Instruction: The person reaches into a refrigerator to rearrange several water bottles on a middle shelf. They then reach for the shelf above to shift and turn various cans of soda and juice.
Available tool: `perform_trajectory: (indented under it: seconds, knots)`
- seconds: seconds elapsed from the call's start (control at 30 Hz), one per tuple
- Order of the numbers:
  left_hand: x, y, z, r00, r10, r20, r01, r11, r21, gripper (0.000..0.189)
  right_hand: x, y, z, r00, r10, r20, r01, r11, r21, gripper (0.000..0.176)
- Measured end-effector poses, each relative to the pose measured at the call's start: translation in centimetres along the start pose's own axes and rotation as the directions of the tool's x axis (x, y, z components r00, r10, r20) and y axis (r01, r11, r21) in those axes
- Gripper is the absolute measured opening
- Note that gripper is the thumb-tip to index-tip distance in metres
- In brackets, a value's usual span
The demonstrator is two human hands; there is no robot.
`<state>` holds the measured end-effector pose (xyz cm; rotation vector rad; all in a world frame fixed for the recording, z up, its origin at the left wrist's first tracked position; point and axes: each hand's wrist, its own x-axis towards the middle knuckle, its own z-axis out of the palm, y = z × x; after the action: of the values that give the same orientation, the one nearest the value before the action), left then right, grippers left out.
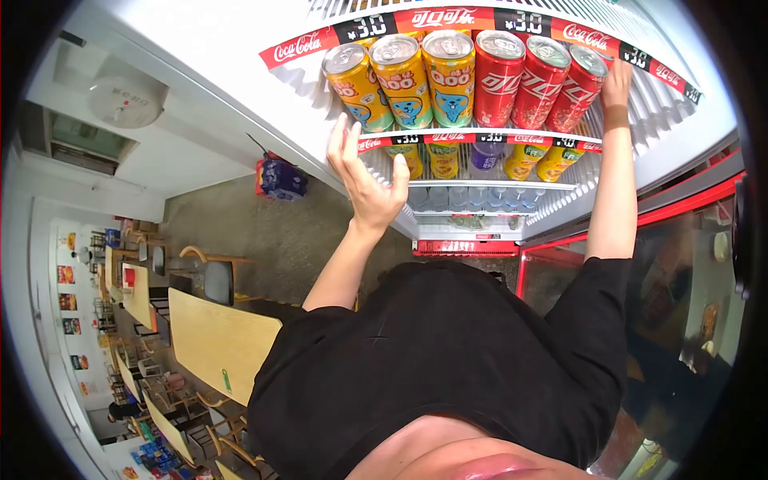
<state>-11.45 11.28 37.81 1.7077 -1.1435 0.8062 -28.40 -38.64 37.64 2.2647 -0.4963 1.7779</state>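
My left hand point(366, 180) is raised with fingers apart at the left end of a fridge shelf, just below the yellow Qoo cans point(406, 90). Nothing is in it. My right hand point(617, 84) reaches in at the right end of the same shelf, beside the rightmost red Coca-Cola can point(578, 88). Its fingers are mostly hidden behind the price strip point(588, 40) and the can, so I cannot tell what they hold. Two more red cans point(500, 78) stand left of that one, all upright in a front row.
The lower shelf point(480, 182) holds yellow and purple bottles, with clear bottles beneath. To the right hangs the open red-framed fridge door point(552, 240). On the left are wooden tables point(212, 336), chairs point(218, 280) and a wrapped purple pack point(282, 178) on the floor.
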Motion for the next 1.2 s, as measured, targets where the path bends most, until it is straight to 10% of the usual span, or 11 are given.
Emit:
perform_trajectory:
  seconds: [0.2, 0.3, 0.37, 0.93, 1.2]
  knots:
    - [3.6, -1.8, 1.6, 0.98, 0.129, -0.152, -0.125, 0.991, 0.039, 0.079, 2.2, -3.5, -1.5, 0.932, 0.35, 0.095, -0.363, 0.893, 0.266, 0.037]
    - [5.5, -2.5, 2.5, 0.959, 0.194, -0.206, -0.186, 0.981, 0.056, 0.078, 3.1, -4.9, -2.1, 0.952, 0.3, 0.068, -0.307, 0.919, 0.247, 0.041]
    - [6.9, -2.7, 2.8, 0.95, 0.229, -0.212, -0.219, 0.973, 0.069, 0.077, 2.4, -4.1, -2.2, 0.997, -0.014, -0.076, 0.012, 1.0, -0.021, 0.034]
    - [8.9, -4.0, 4.8, 0.853, 0.447, -0.268, -0.43, 0.894, 0.125, 0.053, 4.1, -8.9, -4.4, 0.909, 0.386, -0.158, -0.282, 0.847, 0.451, 0.032]
    - [8.7, -4.0, 4.7, 0.872, 0.42, -0.253, -0.404, 0.908, 0.116, 0.052, 4.3, -9.9, -5.7, 0.976, 0.162, -0.145, -0.097, 0.921, 0.377, 0.026]
